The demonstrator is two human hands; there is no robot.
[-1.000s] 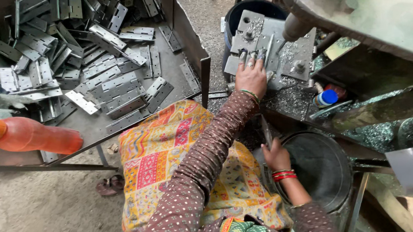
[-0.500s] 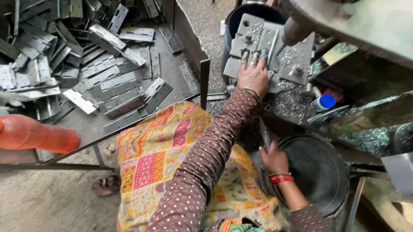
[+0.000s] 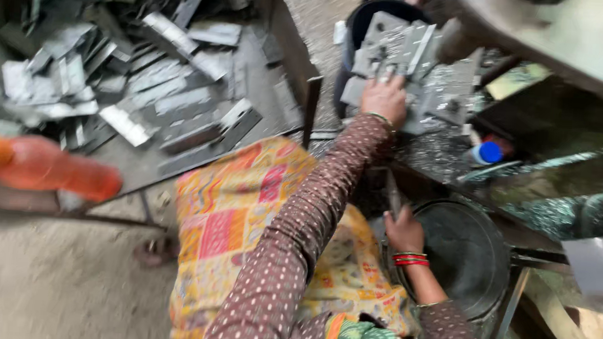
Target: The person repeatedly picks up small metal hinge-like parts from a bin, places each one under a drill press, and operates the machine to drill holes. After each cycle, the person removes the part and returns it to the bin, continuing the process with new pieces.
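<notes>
Hands (image 3: 384,98) on grey plates (image 3: 399,53), blue-capped bottle (image 3: 485,153) near

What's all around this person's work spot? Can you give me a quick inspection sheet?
Surface: grey metal block, littered with shavings.
Job's things: flat metal plates on the block; a thin metal piece.
Clutter: tray heaped with metal plates; orange bottle; blue-capped bottle; dark round pan.
Grippers: left hand rests on the block's plates; right hand grips the thin piece.
Cables: nothing seen.
Surroundings: dusty floor, patterned cloth on the lap; picture blurred.
</notes>
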